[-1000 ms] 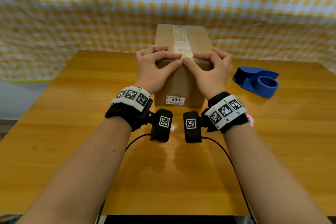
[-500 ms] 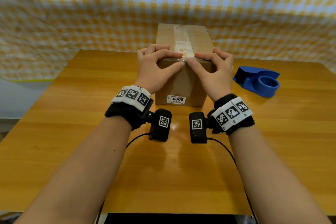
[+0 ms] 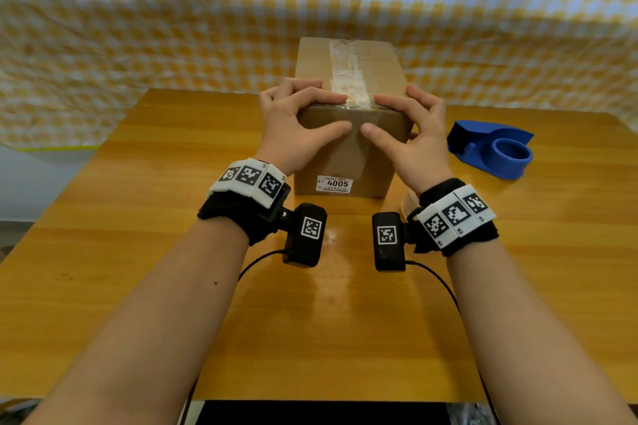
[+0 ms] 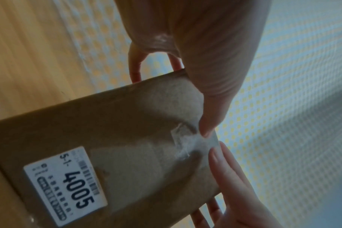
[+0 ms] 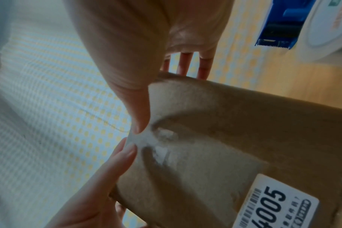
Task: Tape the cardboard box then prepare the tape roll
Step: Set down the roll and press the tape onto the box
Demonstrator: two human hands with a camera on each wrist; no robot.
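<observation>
A brown cardboard box point(image 3: 345, 155) stands mid-table with a clear tape strip point(image 3: 345, 69) along its top seam. My left hand point(image 3: 331, 112) and right hand point(image 3: 374, 115) rest at its near top edge. Their fingers lie on the top and both thumbs press flat on the front face. In the left wrist view my left thumb point(image 4: 207, 129) presses beside the crinkled tape end point(image 4: 187, 143). A pale tape roll point(image 5: 332, 23) lies by my right wrist, mostly hidden in the head view. The blue tape dispenser point(image 3: 493, 148) sits to the right with its hub bare.
A white label reading 4005 point(image 3: 334, 184) is stuck low on the box front. The wooden table point(image 3: 138, 217) extends left and near. A yellow checked cloth point(image 3: 172, 28) hangs behind the table.
Both thumbs have slid down from the top edge onto the front face of the box, and the hands have moved slightly apart. The box and dispenser have not moved.
</observation>
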